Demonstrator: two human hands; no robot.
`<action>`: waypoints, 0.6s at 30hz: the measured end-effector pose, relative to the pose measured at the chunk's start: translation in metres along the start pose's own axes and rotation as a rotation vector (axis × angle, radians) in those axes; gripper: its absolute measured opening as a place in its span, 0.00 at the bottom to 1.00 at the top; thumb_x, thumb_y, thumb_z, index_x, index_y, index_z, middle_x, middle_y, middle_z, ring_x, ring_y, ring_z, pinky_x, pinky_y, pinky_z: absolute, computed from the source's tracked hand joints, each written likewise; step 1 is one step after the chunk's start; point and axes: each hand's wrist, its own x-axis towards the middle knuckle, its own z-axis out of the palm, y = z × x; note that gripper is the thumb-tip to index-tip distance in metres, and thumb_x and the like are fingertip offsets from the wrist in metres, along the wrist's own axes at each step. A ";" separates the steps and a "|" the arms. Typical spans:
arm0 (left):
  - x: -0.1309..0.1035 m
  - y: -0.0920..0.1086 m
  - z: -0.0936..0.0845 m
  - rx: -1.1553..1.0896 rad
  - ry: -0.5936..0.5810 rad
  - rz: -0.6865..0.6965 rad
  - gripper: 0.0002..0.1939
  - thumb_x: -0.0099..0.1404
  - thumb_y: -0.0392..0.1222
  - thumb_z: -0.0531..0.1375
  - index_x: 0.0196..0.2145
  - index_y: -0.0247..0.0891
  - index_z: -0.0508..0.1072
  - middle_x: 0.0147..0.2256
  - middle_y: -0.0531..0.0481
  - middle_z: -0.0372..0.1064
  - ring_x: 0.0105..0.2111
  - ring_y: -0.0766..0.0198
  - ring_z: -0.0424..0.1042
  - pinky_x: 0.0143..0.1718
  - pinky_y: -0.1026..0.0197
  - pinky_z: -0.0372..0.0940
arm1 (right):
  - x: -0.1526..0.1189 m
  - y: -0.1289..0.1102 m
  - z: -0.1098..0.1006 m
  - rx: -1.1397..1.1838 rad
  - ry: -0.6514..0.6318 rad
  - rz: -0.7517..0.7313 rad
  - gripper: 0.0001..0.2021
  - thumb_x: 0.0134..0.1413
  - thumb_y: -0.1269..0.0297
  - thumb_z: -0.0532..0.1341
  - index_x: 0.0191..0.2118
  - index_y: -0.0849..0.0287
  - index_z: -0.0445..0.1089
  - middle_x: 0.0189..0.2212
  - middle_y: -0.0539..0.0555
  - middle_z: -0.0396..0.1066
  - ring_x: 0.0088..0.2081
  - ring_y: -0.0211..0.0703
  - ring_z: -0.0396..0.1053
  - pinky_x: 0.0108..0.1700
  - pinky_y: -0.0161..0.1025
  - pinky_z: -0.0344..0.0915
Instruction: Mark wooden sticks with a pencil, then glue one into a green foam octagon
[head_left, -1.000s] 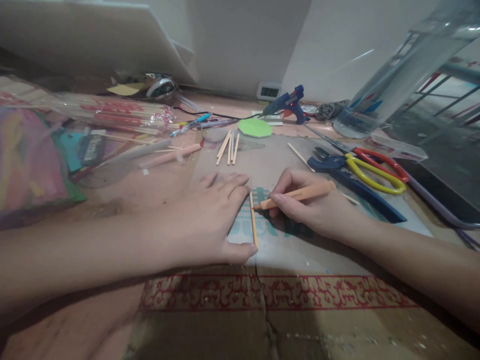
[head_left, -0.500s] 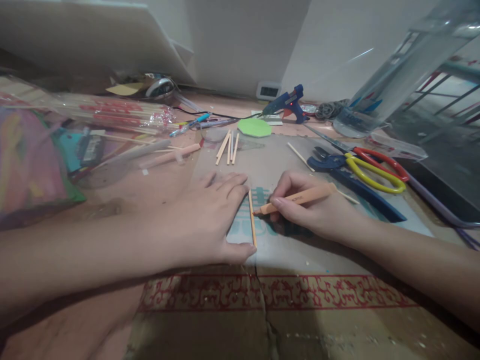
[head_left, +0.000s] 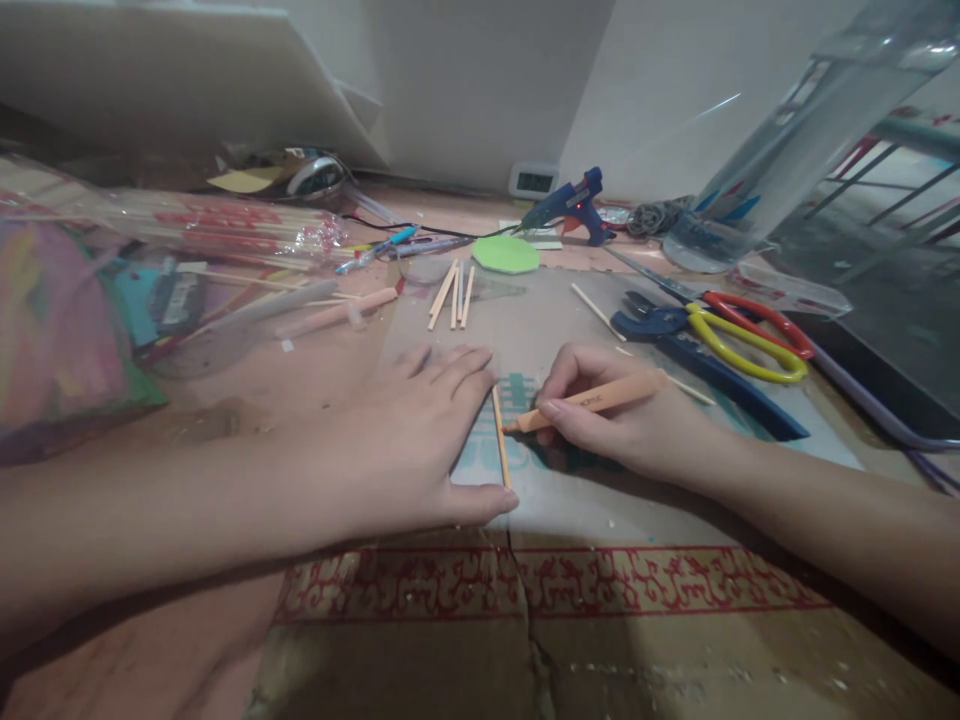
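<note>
My left hand (head_left: 420, 430) lies flat with fingers spread, its index finger and thumb at the two ends of a thin wooden stick (head_left: 501, 440). The stick lies on a plastic-covered cardboard sheet (head_left: 555, 510) and shows orange along its length. My right hand (head_left: 607, 405) is closed around an orange acrylic marker (head_left: 615, 392). The marker's tip touches the stick near its middle. Ahead of my left hand lie several short plain sticks (head_left: 454, 295), beside a light green octagonal piece (head_left: 505, 254).
Blue-handled pliers (head_left: 712, 370) and scissors with red and yellow handles (head_left: 750, 340) lie at the right. Behind are a blue glue gun (head_left: 566, 208) with its cord and a clear water bottle (head_left: 757, 180). Bagged sticks (head_left: 232, 225) and a colourful bag (head_left: 67, 320) crowd the left.
The marker tip has shifted slightly along the stick toward me. My left thumb has moved a little over the stick's near end. The whole view has shifted slightly.
</note>
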 end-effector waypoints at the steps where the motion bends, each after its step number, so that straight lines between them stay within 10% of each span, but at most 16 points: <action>1: 0.000 0.000 0.000 0.000 -0.003 -0.004 0.52 0.63 0.70 0.58 0.68 0.22 0.60 0.70 0.25 0.51 0.71 0.34 0.52 0.70 0.36 0.48 | -0.001 0.001 0.000 -0.009 -0.013 -0.018 0.10 0.59 0.61 0.66 0.32 0.57 0.67 0.25 0.53 0.78 0.25 0.39 0.73 0.25 0.32 0.65; 18: -0.003 -0.003 0.002 0.017 0.029 0.029 0.53 0.64 0.72 0.56 0.68 0.21 0.60 0.70 0.24 0.53 0.70 0.34 0.54 0.68 0.36 0.52 | -0.003 0.001 -0.003 -0.008 -0.118 -0.050 0.10 0.58 0.61 0.67 0.32 0.58 0.67 0.26 0.53 0.78 0.26 0.39 0.74 0.26 0.32 0.66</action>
